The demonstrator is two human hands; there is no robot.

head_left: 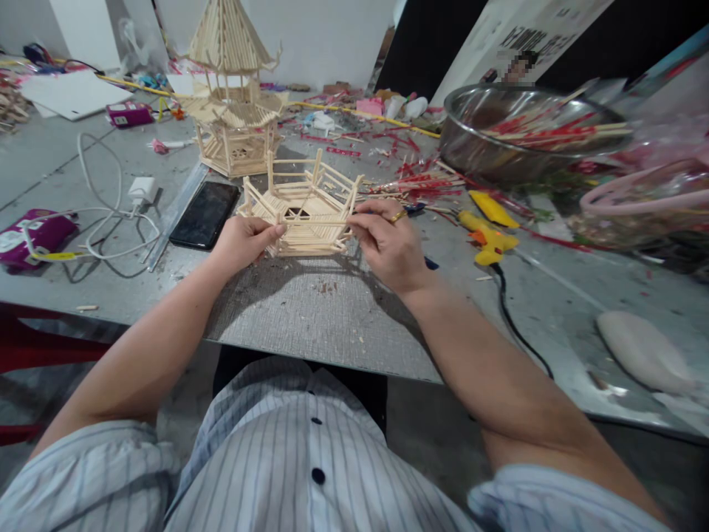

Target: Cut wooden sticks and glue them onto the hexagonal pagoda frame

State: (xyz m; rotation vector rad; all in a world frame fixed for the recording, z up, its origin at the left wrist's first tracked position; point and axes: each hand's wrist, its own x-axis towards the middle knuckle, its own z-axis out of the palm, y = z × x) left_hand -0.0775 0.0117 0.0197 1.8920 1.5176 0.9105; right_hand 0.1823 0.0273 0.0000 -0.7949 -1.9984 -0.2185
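Note:
A thin wooden stick (317,222) spans level across the near side of a many-sided base built of pale sticks (310,250). Its right end is pinched between the thumb and fingers of my right hand (392,247), which wears a ring. My left hand (247,240) closes thumb and fingers at the stick's other end, beside a short upright post of the base. Low rails and corner posts stand around the base, and a dark hole (297,213) shows in its floor. Behind it rises a tiered stick pavilion (230,111) with a pointed roof.
A black phone (204,216) lies left of the base, near a white charger (142,190) and cable. To the right are a yellow glue gun (487,236) with a black cord and a metal bowl (462,151) of sticks. Red-wrapped scraps litter the table's back.

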